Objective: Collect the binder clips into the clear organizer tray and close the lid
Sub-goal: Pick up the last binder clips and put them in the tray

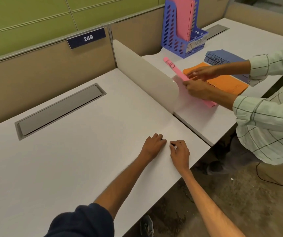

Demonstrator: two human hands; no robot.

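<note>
- left hand (pixel 154 145): fingers curled under, knuckles on the white desk (pixel 86 168), nothing visible in it
- right hand (pixel 180 150): just beside the left, thumb and fingertips pinching a small black item (pixel 172 144), mostly hidden, low over the desk near its right edge
- next desk: 2nd person's 2 hands hold a pink folder (pixel 176 70) over orange folders (pixel 226 84); blue file rack (pixel 171 40) behind
</note>
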